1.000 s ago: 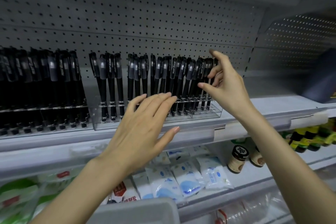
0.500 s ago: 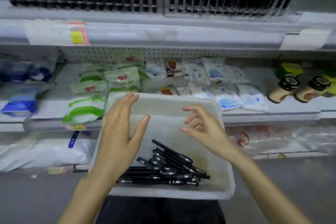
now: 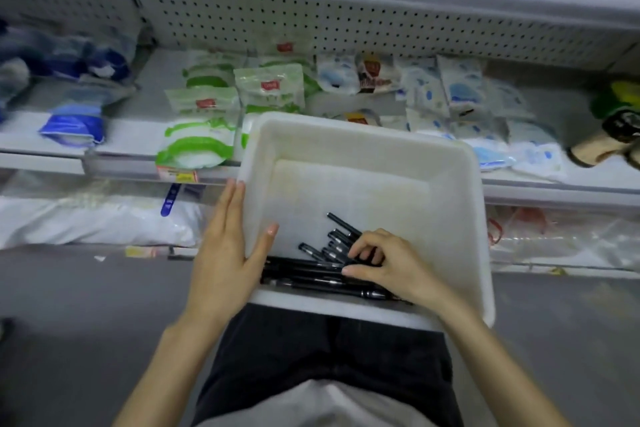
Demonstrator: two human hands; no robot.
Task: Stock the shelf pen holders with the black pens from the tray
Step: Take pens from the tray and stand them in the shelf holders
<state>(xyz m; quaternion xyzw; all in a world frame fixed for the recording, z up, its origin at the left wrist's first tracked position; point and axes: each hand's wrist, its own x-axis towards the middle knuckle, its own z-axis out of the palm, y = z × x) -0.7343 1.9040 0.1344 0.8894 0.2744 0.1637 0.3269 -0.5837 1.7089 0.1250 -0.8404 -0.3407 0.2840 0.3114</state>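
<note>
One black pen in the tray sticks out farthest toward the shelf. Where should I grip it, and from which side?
Pinch the pen at its free far end, from above, across the barrel. It lies flat on the tray floor with bare floor around that end; its near end runs under the right hand, among the other pens.

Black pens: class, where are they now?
Head view, lower centre: black pens piled at the near edge of the white tray, beside the left hand, under the right hand.

Single view, worn on the head, wide-angle, pitched steeply downward. Tray [image 3: 363,135] close at frame centre; shelf [image 3: 554,189] crosses the upper half; wearer's torso [image 3: 329,357] at bottom centre.
</note>
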